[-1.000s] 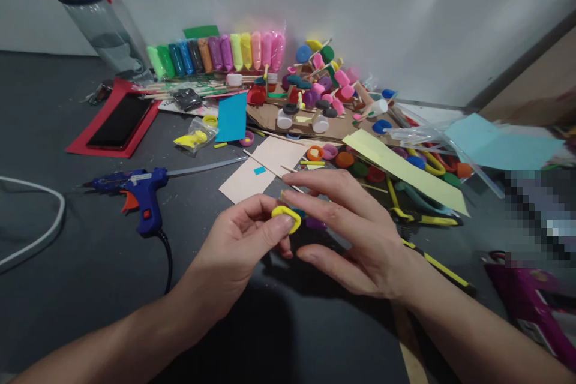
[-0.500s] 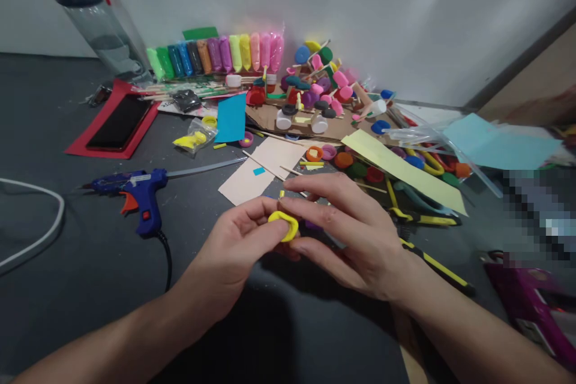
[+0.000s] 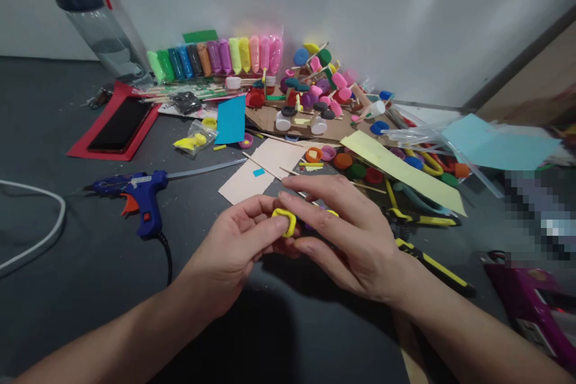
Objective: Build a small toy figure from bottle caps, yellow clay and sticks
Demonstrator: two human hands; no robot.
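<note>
My left hand [image 3: 245,231] pinches a small yellow clay piece [image 3: 284,223], its thumb pressed into the hollow inside the raised rim. Close against the piece on the right is my right hand [image 3: 339,234], fingers stretched out and thumb apart from them. Its fingertips lie at the edge of the yellow clay; whether they touch it I cannot tell. Behind the right fingers, a bit of purple and another bit of yellow peek out, mostly hidden. Beyond the hands, thin wooden sticks [image 3: 262,166] rest on a pale pink paper sheet [image 3: 238,187].
A blue glue gun [image 3: 150,204] lies left, near an opened yellow clay packet [image 3: 192,143] and a phone [image 3: 120,125] on red paper. Coloured caps and clay-covered parts crowd the back. Yellow-handled pliers [image 3: 432,264] and a purple object [image 3: 526,288] are at right. A water bottle [image 3: 105,42] stands back left.
The yellow clay piece has turned slightly in my left fingers. My right hand has shifted a little to the left, and a yellow bit now shows behind its fingers.
</note>
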